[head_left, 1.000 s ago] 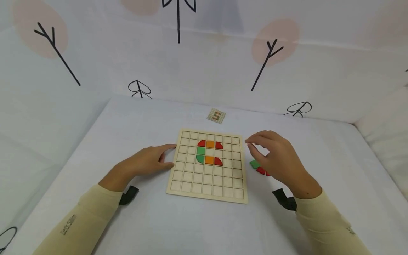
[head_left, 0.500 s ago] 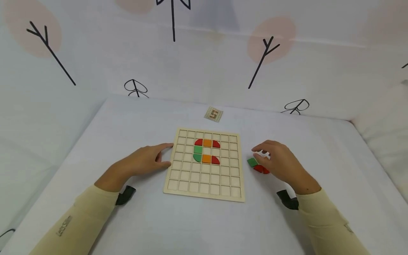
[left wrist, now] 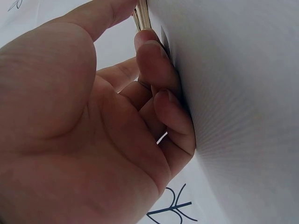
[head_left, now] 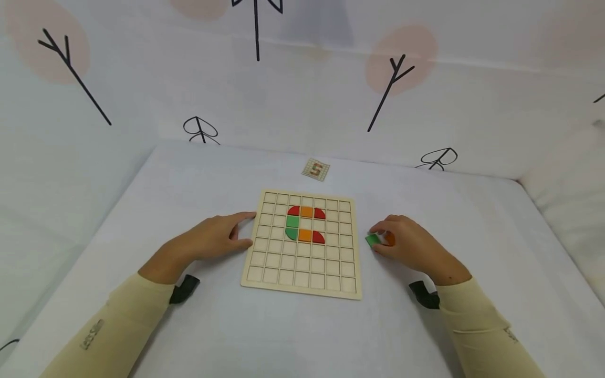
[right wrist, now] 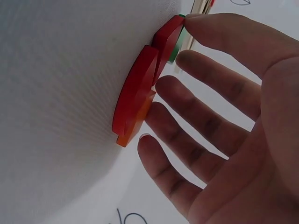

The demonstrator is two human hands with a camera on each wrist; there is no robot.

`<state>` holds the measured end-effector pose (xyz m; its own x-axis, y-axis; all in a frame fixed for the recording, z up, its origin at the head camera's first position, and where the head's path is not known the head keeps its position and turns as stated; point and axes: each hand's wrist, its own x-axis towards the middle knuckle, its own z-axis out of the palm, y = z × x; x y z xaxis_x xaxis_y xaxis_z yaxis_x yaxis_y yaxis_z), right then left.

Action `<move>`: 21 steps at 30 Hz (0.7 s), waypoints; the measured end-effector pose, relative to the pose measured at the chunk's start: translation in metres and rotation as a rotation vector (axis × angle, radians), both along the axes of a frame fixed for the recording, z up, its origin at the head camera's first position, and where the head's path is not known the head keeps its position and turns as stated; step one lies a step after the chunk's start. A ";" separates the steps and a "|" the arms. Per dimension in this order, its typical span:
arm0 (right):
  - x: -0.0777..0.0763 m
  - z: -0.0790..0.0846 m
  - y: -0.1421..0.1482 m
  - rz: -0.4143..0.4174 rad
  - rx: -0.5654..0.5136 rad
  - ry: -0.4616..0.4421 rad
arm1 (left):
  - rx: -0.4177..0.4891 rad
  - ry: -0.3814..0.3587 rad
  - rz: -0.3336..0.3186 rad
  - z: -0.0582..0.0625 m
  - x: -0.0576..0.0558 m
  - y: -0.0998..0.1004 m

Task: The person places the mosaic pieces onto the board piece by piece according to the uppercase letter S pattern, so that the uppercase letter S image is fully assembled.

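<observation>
A pale wooden grid board (head_left: 302, 291) lies mid-table, with red, orange and green tiles set in a curved figure, among them an orange square (head_left: 305, 235) and a green quarter-round (head_left: 291, 234). My left hand (head_left: 208, 240) rests its thumb and index fingertips against the board's left edge, the other fingers loosely bent on the cloth. To the right of the board, my right hand (head_left: 408, 247) pinches a loose green square tile (head_left: 372, 240) between thumb and index finger. Below that palm lie two loose red tiles (right wrist: 135, 93) and an orange tile (right wrist: 135, 123), largely hidden from the head view.
Behind the board a small card (head_left: 315, 169) shows a gridded S-like figure. White cloth (head_left: 302, 336) covers the table. A patterned fabric wall (head_left: 302, 105) rises along its back.
My right hand has come down and slightly inward onto the loose tiles, its thumb and index closing about the green square. The left hand keeps its place at the board's edge.
</observation>
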<state>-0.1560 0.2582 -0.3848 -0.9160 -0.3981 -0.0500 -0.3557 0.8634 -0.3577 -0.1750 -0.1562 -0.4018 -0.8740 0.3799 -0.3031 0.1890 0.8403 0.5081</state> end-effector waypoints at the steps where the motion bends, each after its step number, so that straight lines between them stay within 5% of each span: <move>1: 0.000 0.000 0.000 0.002 -0.001 -0.001 | 0.000 -0.001 0.000 0.000 0.000 0.000; 21: 0.003 -0.004 -0.010 -0.009 0.023 0.012 | 0.001 -0.008 0.004 0.004 0.000 0.002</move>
